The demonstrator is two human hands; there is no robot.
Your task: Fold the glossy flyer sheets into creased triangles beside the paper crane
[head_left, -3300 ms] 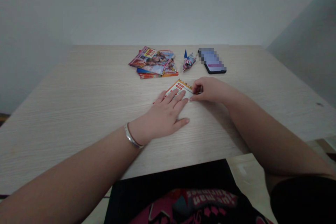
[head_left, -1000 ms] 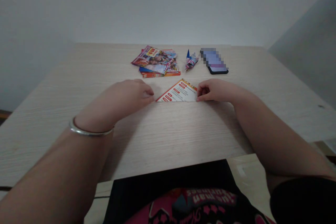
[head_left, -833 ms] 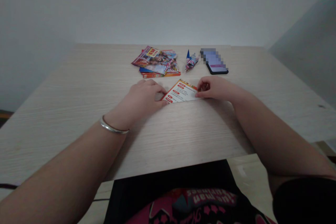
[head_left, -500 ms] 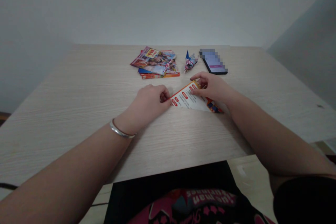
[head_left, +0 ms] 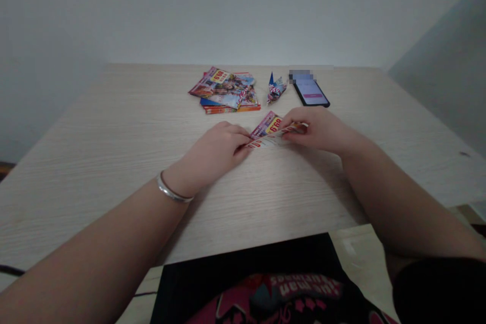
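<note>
A folded printed paper flyer (head_left: 265, 126) is held between my hands over the middle of the table. Its purple and yellow printed side faces up behind a raised flap, and white paper with red print shows along the near edge. My left hand (head_left: 218, 154) pinches the left corner low at the tabletop. With thumb and fingers closed, my right hand (head_left: 319, 129) grips the lifted flap at the right. The fingers hide part of both ends of the paper.
Beyond my hands lies a stack of colourful flyers (head_left: 224, 92). A folded paper crane (head_left: 276, 90) stands right of it, then a black phone (head_left: 310, 90) with a lit screen. The pale wooden table (head_left: 114, 111) meets a wall at its back edge.
My right hand has raised the paper's right part and tilted the flap, so the purple and yellow side now shows behind it. My left hand has stayed at the left corner.
</note>
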